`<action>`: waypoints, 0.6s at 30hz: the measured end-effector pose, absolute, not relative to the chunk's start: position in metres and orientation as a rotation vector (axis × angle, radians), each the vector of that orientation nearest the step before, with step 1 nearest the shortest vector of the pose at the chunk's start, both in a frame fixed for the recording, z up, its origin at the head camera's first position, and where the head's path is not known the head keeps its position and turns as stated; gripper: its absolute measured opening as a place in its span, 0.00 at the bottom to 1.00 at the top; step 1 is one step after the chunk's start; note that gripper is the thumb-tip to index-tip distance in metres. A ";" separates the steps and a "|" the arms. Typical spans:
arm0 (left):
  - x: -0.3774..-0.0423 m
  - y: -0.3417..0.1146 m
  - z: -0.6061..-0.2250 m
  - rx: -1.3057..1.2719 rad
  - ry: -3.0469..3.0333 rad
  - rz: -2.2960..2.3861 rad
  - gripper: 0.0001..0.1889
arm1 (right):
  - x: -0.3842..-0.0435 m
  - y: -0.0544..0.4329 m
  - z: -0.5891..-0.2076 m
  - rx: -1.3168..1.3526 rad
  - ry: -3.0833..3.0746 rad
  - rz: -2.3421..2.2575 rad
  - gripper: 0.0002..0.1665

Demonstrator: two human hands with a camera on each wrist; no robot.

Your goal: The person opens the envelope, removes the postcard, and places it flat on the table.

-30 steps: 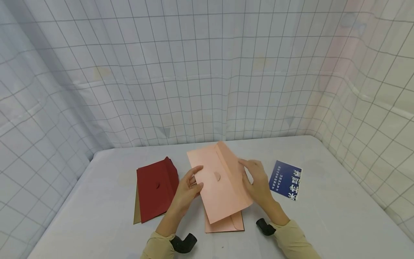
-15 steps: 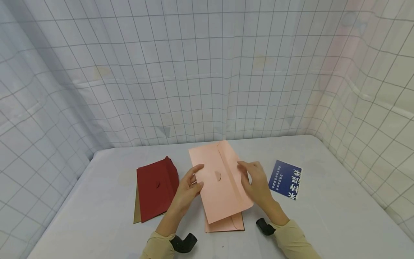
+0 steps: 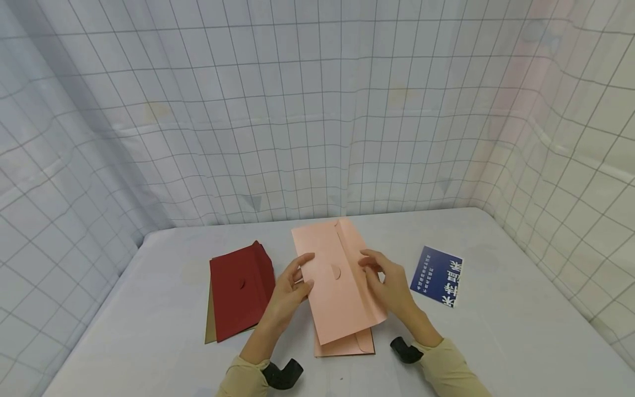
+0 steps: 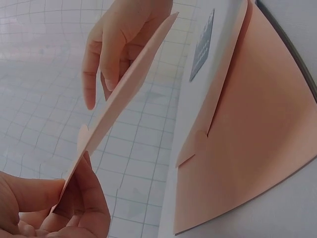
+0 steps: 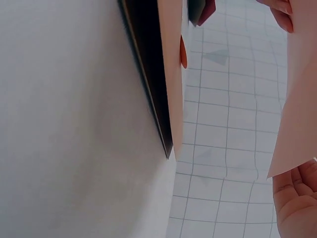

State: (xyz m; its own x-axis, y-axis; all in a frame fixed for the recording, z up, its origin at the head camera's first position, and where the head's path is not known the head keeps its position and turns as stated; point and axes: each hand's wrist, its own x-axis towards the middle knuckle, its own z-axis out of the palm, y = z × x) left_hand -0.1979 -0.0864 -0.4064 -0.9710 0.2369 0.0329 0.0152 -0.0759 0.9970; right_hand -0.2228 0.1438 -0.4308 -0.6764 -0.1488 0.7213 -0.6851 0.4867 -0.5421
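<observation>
A pale pink envelope is held tilted above the table, its half-round tab and long flap facing up. My left hand pinches its left edge, thumb on top and fingers beneath, as the left wrist view shows. My right hand is at the flap on the right side, its fingers loosely bent and fingertips against the flap's upper face. Below lies another pink envelope, mostly covered in the head view, with a dark layer under it.
Dark red envelopes lie on the left, over an olive-coloured one. A blue card with white lettering lies to the right on the white table. Grid-patterned curtains enclose the back and sides.
My right fingers have shifted slightly left and down from the flap's edge onto its face. The flap has swung further toward the envelope's body. My left hand keeps its grip.
</observation>
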 end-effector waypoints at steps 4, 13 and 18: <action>-0.198 -0.086 -0.406 0.283 2.024 2.182 0.29 | -0.222 0.144 -0.430 0.661 -2.149 1.228 0.21; -0.198 -0.085 -0.408 0.259 2.010 2.194 0.29 | -0.220 0.143 -0.429 0.692 -2.153 1.426 0.19; -0.198 -0.083 -0.408 0.264 2.014 2.190 0.29 | -0.221 0.143 -0.430 0.676 -2.167 1.523 0.18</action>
State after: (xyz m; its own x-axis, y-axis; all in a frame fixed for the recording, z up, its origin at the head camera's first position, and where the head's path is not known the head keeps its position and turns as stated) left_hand -0.1979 -0.0834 -0.4082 -0.9726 0.2313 0.0250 0.0057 -0.0839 0.9965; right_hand -0.2205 0.1432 -0.4305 -0.8004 -0.1546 0.5792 -0.5973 0.2875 -0.7487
